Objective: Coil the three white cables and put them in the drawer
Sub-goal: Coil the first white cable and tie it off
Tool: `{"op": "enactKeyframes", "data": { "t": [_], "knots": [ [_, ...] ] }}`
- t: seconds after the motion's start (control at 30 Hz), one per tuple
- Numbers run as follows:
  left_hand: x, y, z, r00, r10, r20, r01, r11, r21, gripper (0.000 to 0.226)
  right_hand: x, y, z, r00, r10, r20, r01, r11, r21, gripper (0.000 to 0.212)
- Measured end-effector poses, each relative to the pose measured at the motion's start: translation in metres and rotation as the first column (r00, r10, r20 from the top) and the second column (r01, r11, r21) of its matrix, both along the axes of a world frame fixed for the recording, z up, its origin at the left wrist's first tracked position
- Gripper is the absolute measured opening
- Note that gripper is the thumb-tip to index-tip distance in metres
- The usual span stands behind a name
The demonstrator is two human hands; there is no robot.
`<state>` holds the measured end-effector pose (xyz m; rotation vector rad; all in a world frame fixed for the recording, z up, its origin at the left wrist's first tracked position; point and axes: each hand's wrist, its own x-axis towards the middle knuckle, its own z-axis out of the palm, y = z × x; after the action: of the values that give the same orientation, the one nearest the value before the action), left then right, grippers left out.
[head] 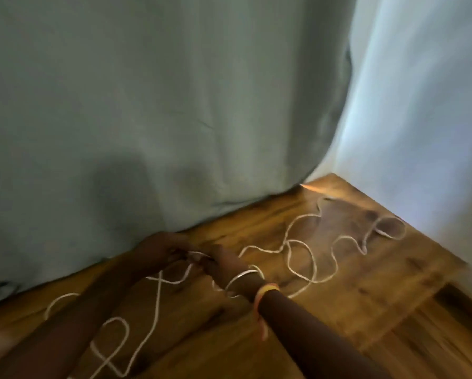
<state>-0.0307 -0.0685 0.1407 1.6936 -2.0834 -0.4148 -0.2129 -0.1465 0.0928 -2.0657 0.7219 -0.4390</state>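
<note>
White cable lies in loose loops across the wooden tabletop, running from the far right corner to the near left, where more white cable curls by my left forearm. I cannot tell the separate cables apart. My left hand and my right hand meet at the table's back edge, both pinching a short stretch of the white cable between them. A silver bangle and an orange band sit on my right wrist. No drawer is visible. The picture is blurred.
A grey-green curtain hangs along the table's back edge, right behind my hands. A pale wall borders the table on the right. The wooden floor shows beyond the table's near right edge.
</note>
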Motion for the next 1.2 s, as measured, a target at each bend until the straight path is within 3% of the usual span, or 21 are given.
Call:
{"op": "enactKeyframes", "data": {
  "t": [0.07, 0.13, 0.2, 0.3, 0.43, 0.57, 0.7, 0.8, 0.9, 1.0, 1.07, 1.13, 1.2],
  "knots": [
    [0.023, 0.003, 0.039, 0.998, 0.068, -0.010, -0.068, 0.998, -0.008, 0.031, 0.027, 0.000, 0.032, 0.996, 0.000, 0.087, -0.012, 0.991, 0.132, 0.024],
    [0.043, 0.007, 0.071, 0.992, 0.126, -0.008, -0.127, 0.988, -0.090, 0.040, 0.044, -0.001, 0.061, 0.976, -0.059, 0.209, -0.029, 0.917, 0.398, 0.023],
    [0.059, 0.018, 0.101, 0.986, 0.166, -0.032, -0.169, 0.967, -0.189, 0.033, 0.060, 0.003, 0.094, 0.934, -0.089, 0.345, -0.143, 0.792, 0.593, 0.028],
    [0.084, 0.025, 0.134, 0.954, 0.278, -0.108, -0.298, 0.900, -0.318, 0.017, 0.072, 0.010, 0.125, 0.858, -0.111, 0.502, -0.316, 0.655, 0.686, 0.034],
    [0.110, 0.036, 0.162, 0.909, 0.402, -0.112, -0.408, 0.802, -0.435, 0.018, 0.085, 0.027, 0.154, 0.809, 0.002, 0.587, -0.446, 0.653, 0.612, 0.037],
    [0.120, 0.044, 0.177, 0.874, 0.473, -0.114, -0.468, 0.753, -0.463, 0.015, 0.096, 0.043, 0.167, 0.827, 0.162, 0.539, -0.479, 0.705, 0.522, 0.038],
    [0.122, 0.049, 0.181, 0.863, 0.494, -0.103, -0.476, 0.730, -0.490, 0.015, 0.100, 0.046, 0.170, 0.812, 0.228, 0.536, -0.531, 0.669, 0.520, 0.037],
    [0.122, 0.051, 0.182, 0.862, 0.499, -0.087, -0.469, 0.720, -0.512, 0.014, 0.095, 0.045, 0.171, 0.845, 0.324, 0.425, -0.467, 0.834, 0.293, 0.040],
    [0.123, 0.053, 0.183, 0.856, 0.505, -0.112, -0.480, 0.697, -0.533, 0.014, 0.088, 0.045, 0.169, 0.859, 0.384, 0.338, -0.435, 0.896, 0.088, 0.039],
    [0.122, 0.052, 0.184, 0.852, 0.505, -0.139, -0.506, 0.725, -0.467, 0.012, 0.081, 0.046, 0.174, 0.871, 0.339, 0.355, -0.428, 0.878, 0.212, 0.039],
    [0.118, 0.050, 0.180, 0.848, 0.507, -0.154, -0.524, 0.762, -0.381, 0.014, 0.076, 0.046, 0.180, 0.868, 0.248, 0.430, -0.438, 0.790, 0.429, 0.041],
    [0.109, 0.048, 0.171, 0.881, 0.471, -0.046, -0.459, 0.825, -0.331, 0.029, 0.072, 0.045, 0.185, 0.831, 0.117, 0.544, -0.498, 0.592, 0.633, 0.041],
    [0.091, 0.046, 0.164, 0.929, 0.370, -0.031, -0.364, 0.894, -0.260, 0.044, 0.068, 0.043, 0.191, 0.777, 0.004, 0.629, -0.575, 0.412, 0.707, 0.039]
  ]
}}
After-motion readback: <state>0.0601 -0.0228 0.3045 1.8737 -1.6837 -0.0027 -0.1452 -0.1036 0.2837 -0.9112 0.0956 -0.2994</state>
